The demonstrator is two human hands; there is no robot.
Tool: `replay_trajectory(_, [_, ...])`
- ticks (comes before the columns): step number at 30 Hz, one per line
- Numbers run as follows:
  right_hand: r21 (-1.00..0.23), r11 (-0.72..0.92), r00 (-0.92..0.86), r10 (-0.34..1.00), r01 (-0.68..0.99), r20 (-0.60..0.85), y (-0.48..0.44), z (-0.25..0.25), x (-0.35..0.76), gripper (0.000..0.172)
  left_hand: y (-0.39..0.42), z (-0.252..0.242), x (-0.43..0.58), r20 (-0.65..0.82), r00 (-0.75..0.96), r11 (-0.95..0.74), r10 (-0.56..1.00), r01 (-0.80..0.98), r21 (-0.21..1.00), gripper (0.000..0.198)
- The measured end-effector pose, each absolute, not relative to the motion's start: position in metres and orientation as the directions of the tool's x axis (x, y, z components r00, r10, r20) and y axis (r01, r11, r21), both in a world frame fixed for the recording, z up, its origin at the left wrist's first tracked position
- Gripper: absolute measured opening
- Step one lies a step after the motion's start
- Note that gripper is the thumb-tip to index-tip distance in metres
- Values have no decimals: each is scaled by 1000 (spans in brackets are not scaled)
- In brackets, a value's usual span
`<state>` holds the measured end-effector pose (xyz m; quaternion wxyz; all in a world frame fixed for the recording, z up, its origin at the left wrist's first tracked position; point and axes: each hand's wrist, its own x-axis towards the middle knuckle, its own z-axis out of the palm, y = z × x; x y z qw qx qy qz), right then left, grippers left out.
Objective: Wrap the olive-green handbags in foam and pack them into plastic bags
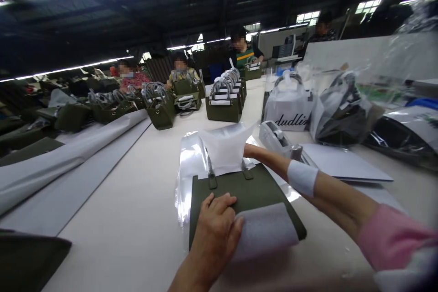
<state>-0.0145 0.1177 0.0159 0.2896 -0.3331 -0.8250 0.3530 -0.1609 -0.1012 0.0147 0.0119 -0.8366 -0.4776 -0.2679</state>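
Note:
A dark green handbag [260, 189] lies flat on the white table [130, 219] in front of me. My left hand [219, 226] rests on its near side, fingers curled over a white foam sheet [265, 230] laid across the bag. My right hand [251, 151] reaches past the bag's far edge, its fingers hidden behind white tissue paper [227, 148] wrapped around the handles. A clear plastic sheet [188, 169] lies under the bag.
Several green handbags [224, 108] stand farther along the table. A tape dispenser [278, 139], white paper sheets [342, 164], a white printed bag [289, 109] and plastic-wrapped bags [342, 109] lie to the right. Other people work at the far end. Long grey rolls [68, 155] lie at left.

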Motion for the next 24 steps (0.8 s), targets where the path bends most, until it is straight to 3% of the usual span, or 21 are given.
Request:
replay_trajectory(6, [-648,401,-428,895,647,126,116,21,9,21,-85,17,-162,362,350,-473,864,810,347,15])
replay_trajectory(9, [-573,447,-315,894,687,320,57,37,43,22,-84,17,-162,384,355,-488,852,803,343,13])
replay_trajectory(11, [-311,792,-458,572,526,681,2,42,63,17,-86,14,-163,404,370,-509,836,797,323,12])
replay_trajectory(12, [-165,899,-560,388,407,732,-24,41,70,16,-87,13,-164,403,382,-518,831,797,312,11])
replay_trajectory(14, [-14,940,-685,257,340,682,-63,35,78,19,-87,16,-166,367,414,-527,833,795,299,11])
replay_trajectory(16, [17,933,-740,274,359,615,-79,25,78,24,-78,29,-167,362,414,-522,835,803,287,11])
replay_trajectory(18, [-2,931,-740,291,365,606,-79,15,76,26,-55,54,-163,459,377,-512,804,832,215,8])
replay_trajectory(21, [-31,946,-733,271,323,624,-70,5,74,26,6,101,-147,597,336,-412,729,911,-10,44])
replay_trajectory(22, [-38,947,-738,274,319,617,-68,4,75,24,28,115,-139,570,342,-382,747,923,-52,48])
replay_trajectory(24, [-51,943,-750,293,328,594,-67,4,76,20,63,134,-123,379,399,-402,835,913,-75,45])
